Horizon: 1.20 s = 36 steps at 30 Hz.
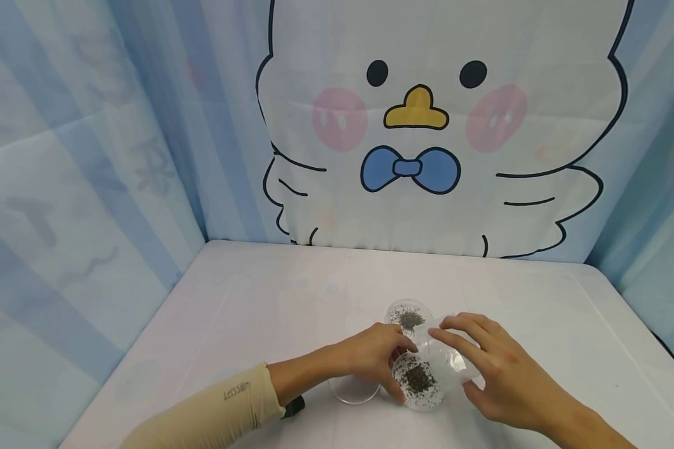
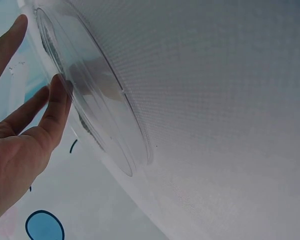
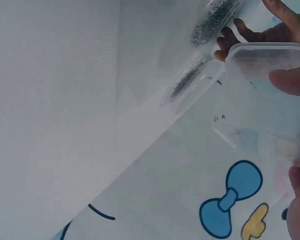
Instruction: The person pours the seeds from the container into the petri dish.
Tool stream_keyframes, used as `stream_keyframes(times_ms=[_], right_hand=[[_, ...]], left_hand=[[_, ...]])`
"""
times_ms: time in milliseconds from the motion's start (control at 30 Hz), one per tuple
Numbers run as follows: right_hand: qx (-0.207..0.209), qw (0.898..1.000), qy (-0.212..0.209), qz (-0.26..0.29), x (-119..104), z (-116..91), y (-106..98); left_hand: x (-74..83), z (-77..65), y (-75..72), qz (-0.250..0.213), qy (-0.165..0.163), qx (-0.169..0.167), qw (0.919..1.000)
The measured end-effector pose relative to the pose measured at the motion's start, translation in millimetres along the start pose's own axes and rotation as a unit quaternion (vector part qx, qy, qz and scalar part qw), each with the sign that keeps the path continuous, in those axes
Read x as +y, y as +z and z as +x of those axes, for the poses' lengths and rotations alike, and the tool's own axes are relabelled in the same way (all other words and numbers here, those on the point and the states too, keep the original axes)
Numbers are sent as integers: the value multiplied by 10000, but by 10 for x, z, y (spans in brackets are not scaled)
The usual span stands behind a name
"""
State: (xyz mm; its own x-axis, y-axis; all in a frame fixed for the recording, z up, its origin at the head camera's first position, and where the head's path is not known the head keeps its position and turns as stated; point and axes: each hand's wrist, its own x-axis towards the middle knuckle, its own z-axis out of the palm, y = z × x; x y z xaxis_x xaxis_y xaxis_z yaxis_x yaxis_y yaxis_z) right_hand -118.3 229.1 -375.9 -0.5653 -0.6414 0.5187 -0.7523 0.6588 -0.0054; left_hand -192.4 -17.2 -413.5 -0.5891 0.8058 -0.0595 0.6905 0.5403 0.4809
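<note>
My right hand (image 1: 508, 371) grips a translucent plastic container (image 3: 265, 110), tilted above the table with a few dark specks inside. Close to its left side lies a round clear petri dish (image 1: 418, 381) holding dark grains, heaped in the middle and scattered outward. At that dish's left edge, the thumb and fingers of my left hand (image 1: 373, 358) hold it from either side. A second petri dish (image 1: 409, 317) with similar dark grains sits just behind, partly covered by the container. Below my left wrist lies a clear round dish or lid (image 1: 355, 391), partly hidden by the hand.
All of this stands on a white-covered table (image 1: 247, 299). A curtain (image 1: 427, 218) with a cartoon figure hangs along the back edge, and blue-and-white curtains (image 1: 78, 187) close in the sides. A small dark object (image 1: 294, 406) shows beside the left sleeve.
</note>
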Motion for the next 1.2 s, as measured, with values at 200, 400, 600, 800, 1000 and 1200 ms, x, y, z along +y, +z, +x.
stream_keyframes(times_ms=[200,400,600,800,1000,1200], right_hand=[[167,9926,840,866,245,-22,28],[353,9783,1550,1329,600,-29,119],[-233,9341,2753,2262,1004,-12,229],[-933,8721,3535,3253,1358,50,420],[-1164,8575,3589,3497,1504,105,594],[-1243,8586,3615,3414,1550,159,659]], left_hand=[[8,-14,-16,-76,-8,-29,10000],[18,-29,-20,-120,-69,-58,9999],[23,-36,-25,-179,-101,-70,9998],[30,-34,-21,-160,-105,-86,9998],[46,-43,-23,-135,-84,-81,9998],[43,-36,-15,-37,-56,-21,10000]])
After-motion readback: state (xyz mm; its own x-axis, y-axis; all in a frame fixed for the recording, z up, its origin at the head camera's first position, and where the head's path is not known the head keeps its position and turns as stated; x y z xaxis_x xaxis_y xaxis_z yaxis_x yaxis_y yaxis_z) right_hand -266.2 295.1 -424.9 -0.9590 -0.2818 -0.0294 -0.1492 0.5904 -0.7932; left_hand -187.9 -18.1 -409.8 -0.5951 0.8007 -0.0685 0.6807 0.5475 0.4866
